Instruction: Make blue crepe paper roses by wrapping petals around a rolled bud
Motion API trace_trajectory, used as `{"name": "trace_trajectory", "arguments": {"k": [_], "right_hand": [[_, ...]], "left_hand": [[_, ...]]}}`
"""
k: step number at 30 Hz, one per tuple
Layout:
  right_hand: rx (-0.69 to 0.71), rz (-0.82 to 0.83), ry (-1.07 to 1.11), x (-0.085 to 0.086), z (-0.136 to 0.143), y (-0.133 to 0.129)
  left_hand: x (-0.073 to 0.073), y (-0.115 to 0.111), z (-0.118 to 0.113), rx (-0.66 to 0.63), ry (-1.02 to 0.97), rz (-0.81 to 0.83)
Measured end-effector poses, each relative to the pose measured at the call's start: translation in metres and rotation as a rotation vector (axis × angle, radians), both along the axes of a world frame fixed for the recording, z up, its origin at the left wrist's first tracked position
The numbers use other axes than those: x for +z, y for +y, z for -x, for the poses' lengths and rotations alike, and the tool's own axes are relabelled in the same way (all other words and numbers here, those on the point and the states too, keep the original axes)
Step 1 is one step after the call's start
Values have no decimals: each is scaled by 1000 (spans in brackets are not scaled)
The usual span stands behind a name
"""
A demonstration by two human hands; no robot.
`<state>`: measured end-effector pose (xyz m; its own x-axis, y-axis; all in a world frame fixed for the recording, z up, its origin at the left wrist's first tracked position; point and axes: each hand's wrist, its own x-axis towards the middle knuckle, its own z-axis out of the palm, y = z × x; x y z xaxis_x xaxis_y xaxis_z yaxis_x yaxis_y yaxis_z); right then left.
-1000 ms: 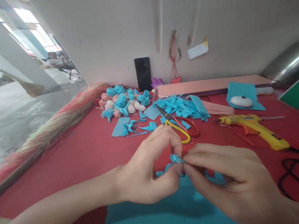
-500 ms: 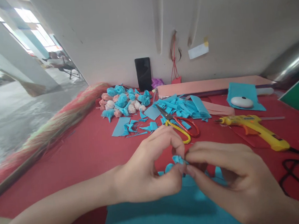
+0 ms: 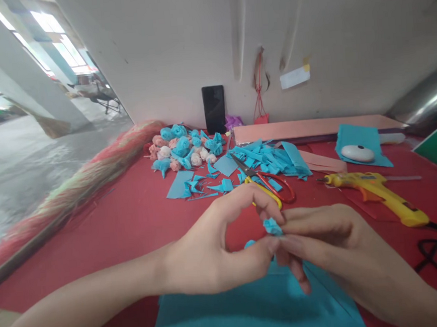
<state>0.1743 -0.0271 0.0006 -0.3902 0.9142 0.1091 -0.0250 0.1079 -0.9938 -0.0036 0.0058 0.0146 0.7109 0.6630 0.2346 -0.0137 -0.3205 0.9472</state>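
A small blue crepe-paper flower (image 3: 272, 227) is held between the fingertips of both hands, above the blue paper sheets (image 3: 253, 312). My left hand (image 3: 213, 249) curves round it, thumb at its base and index finger at its upper side. From the right, my right hand (image 3: 335, 250) pinches the base with thumb and fingers; the exact grip there is partly hidden. Another bit of blue paper (image 3: 249, 243) shows behind my left thumb. Just beyond my left fingers lie scissors (image 3: 255, 173) with one red and one yellow handle.
Blue, pink and white paper flowers (image 3: 183, 146) are heaped at the back left, beside blue paper scraps (image 3: 267, 157). A phone (image 3: 214, 108) leans on the wall. At right lie a yellow glue gun (image 3: 380, 193) with a black cord and a white oval device (image 3: 357, 153).
Both hands have shifted slightly right with the flower. My right hand has turned, and its lower fingers now show beneath my left thumb. The view has moved a little.
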Motion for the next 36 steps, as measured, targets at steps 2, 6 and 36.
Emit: {"name": "trace_trajectory", "arguments": {"k": [2, 6, 36], "right_hand": [[45, 118, 124, 0, -1, 0], [133, 266, 242, -1, -2, -1], [340, 416, 244, -14, -4, -7]], "left_hand": [[4, 2, 3, -4, -15, -3], [14, 9, 10, -64, -20, -38], [30, 17, 7, -393, 216, 113]]}}
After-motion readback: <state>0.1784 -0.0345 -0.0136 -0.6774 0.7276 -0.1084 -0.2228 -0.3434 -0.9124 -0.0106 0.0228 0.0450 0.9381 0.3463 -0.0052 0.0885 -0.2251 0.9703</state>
